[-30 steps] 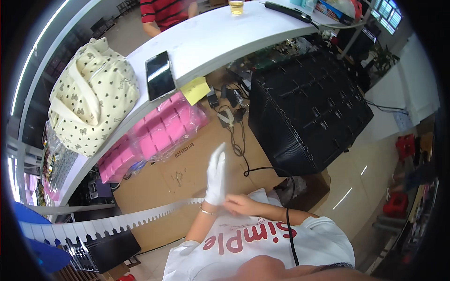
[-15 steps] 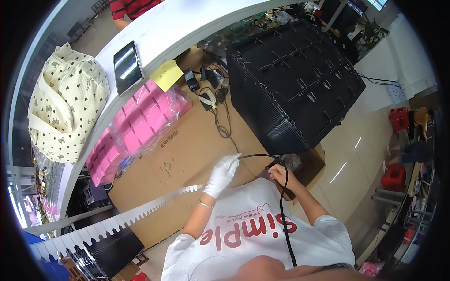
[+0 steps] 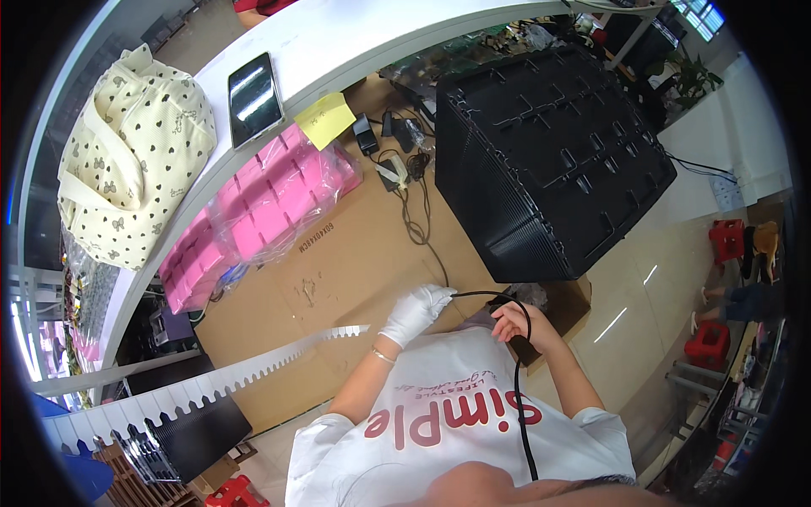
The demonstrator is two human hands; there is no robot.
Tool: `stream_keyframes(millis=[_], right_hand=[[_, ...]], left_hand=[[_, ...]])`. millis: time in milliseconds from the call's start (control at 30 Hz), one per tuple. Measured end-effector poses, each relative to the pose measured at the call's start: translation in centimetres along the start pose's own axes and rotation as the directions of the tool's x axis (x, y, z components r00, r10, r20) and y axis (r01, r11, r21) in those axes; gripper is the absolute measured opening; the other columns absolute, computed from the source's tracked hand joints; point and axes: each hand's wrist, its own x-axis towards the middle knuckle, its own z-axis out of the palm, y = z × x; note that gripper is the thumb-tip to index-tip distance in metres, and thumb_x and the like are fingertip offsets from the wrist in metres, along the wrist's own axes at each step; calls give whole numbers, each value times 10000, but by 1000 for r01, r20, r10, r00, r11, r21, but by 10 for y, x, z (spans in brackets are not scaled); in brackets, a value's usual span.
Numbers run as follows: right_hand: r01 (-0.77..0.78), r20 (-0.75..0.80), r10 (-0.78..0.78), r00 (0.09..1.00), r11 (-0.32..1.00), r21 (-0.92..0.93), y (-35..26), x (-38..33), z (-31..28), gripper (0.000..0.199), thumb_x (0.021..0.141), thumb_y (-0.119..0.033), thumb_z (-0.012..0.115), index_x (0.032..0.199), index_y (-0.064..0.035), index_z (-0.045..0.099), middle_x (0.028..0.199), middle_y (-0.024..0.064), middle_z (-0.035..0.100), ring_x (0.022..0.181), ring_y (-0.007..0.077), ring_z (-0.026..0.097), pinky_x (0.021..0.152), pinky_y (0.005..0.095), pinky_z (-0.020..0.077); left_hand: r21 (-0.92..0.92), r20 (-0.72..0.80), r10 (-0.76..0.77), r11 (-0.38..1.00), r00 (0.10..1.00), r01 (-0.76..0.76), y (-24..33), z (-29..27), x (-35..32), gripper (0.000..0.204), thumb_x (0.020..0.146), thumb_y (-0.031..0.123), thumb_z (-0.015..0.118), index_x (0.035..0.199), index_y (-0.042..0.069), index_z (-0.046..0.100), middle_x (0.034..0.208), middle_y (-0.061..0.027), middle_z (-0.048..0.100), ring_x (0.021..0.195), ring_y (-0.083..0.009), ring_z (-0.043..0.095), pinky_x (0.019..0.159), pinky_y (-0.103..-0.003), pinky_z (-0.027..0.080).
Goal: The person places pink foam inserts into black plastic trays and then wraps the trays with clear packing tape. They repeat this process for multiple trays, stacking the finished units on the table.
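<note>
A white glove covers my left hand (image 3: 416,314), whose fingers are closed around the end of a black cable (image 3: 483,293). From there the cable arcs to the right and runs down over my white shirt (image 3: 452,380) to the lower edge. My bare right hand (image 3: 525,328) is up beside the cable, which crosses in front of it. Its fingers are half curled and apart, and I see nothing gripped in them. Both hands are over the near edge of a brown cardboard surface (image 3: 338,279).
Stacked black plastic trays (image 3: 549,135) stand at the far right. Wrapped pink blocks (image 3: 253,215), adapters with thin cords (image 3: 414,224) and a yellow note (image 3: 325,120) lie beyond. A phone (image 3: 254,100) and a patterned bag (image 3: 135,160) rest on the white shelf. A notched white strip (image 3: 211,382) extends left.
Both hands and the cable have shifted slightly right and a little down in the picture, as has much of the scene. My right hand's fingers look more spread. The left hand keeps its hold.
</note>
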Motion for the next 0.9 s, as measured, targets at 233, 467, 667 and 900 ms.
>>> stream_keyframes(millis=[233, 467, 667, 900], right_hand=[[45, -11, -46, 999, 994, -104, 19, 11, -1, 236, 944, -221, 546, 1006, 2, 591, 757, 98, 654, 643, 115, 617, 602, 222, 490], [298, -68, -367, 928, 838, -457, 73, 43, -6, 349, 868, -115, 655, 1163, -17, 496, 802, 65, 640, 694, 104, 613, 641, 221, 483], [300, -6, -311, 950, 922, -244, 92, 95, 2, 592, 898, -63, 613, 1423, -68, 339, 991, 61, 593, 847, 97, 585, 770, 223, 474], [426, -113, -493, 863, 828, -363, 93, 127, 24, 422, 842, -86, 667, 1250, -93, 558, 952, 48, 563, 780, 100, 559, 703, 238, 475]], left_hand=[[127, 114, -59, 991, 992, 45, -13, 24, -4, 246, 930, 327, 509, 979, 154, 677, 931, -76, 661, 831, -285, 630, 701, -415, 515], [29, 138, 5, 1000, 990, -9, -18, 55, 4, 230, 934, 293, 519, 986, 135, 676, 898, -96, 633, 789, -302, 616, 697, -406, 511], [-435, -13, 43, 899, 999, -44, -38, 92, 8, 210, 904, 118, 573, 1092, 55, 644, 973, -135, 650, 886, -282, 629, 797, -365, 506], [-556, 14, -71, 828, 997, 67, -50, 98, -3, 261, 907, 20, 532, 1151, 39, 625, 1066, -144, 654, 971, -255, 631, 864, -325, 487]])
